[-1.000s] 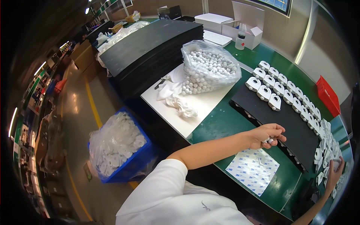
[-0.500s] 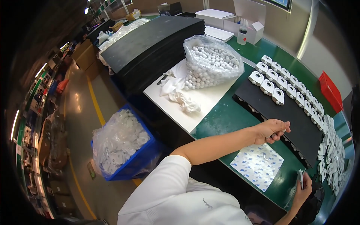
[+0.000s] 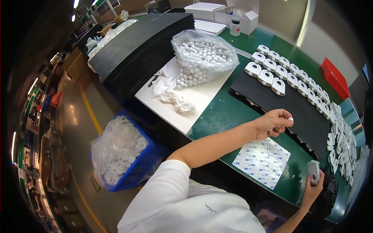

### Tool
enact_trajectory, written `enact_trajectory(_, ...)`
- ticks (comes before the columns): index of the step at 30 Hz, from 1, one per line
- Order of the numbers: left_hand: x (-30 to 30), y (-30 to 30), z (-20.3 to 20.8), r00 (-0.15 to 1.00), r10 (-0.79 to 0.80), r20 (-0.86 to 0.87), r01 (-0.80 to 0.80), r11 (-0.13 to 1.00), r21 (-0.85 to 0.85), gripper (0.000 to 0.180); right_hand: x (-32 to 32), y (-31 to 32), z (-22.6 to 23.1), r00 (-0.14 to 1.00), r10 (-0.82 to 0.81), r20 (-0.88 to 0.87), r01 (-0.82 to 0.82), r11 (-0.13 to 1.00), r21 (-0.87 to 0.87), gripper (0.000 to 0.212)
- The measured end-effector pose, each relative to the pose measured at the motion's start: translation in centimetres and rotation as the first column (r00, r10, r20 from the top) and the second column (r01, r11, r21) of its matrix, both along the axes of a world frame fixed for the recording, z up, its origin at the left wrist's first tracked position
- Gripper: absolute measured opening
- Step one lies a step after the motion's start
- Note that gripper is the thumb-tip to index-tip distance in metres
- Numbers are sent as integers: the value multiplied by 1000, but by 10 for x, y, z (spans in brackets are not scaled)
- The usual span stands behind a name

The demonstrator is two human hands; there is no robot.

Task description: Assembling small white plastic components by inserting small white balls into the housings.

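My left hand (image 3: 273,123) is closed over the front of the black board (image 3: 285,105), thumb and forefinger pinched on a small white piece (image 3: 290,119). Its other fingers are curled in, and what lies under them is hidden. Low on the right, my right hand (image 3: 314,187) grips a white plastic housing (image 3: 313,170) that stands upright, its round dark hole showing. Below my left wrist, a sheet of adhesive backing paper (image 3: 261,163) with blue print lies on the green table. Rows of similar white housings (image 3: 278,86) sit along the board's far side.
A clear bag of white balls (image 3: 206,58) rests on a white board (image 3: 186,120) beside crumpled white cloth (image 3: 176,101). Loose white parts (image 3: 344,155) are heaped at the right. Also around are a red bin (image 3: 335,79), stacked black sheets (image 3: 140,42) and a blue crate (image 3: 145,155).
My right hand has risen slightly and turned the housing so its holed face shows. The white piece now shows at my left fingertips. The whole view has shifted a little.
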State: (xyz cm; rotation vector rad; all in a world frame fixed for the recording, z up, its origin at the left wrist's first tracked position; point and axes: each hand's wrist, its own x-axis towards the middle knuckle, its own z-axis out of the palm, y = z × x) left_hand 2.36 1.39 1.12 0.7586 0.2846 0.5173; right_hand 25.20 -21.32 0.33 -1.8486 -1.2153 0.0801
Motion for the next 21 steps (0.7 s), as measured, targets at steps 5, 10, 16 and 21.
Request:
enact_trajectory(5,1,-1,2,1000,15,-19,-15,1000,-10,21,7,-4,6,998,60,1,-60,991,-121,15)
enact_trajectory(10,-1,0,1,1000,-14,0,14,999,-45,25,-4,8,-5,982,31,-185,-14,996,90,11)
enact_trajectory(16,5,-2,3,1000,25,-10,-25,1000,3,31,-1,15,-3,948,96,-303,-83,995,57,16)
enact_trajectory(21,1,1,6,991,97,-90,-93,994,54,31,-43,45,6,833,227,-505,-207,974,97,21)
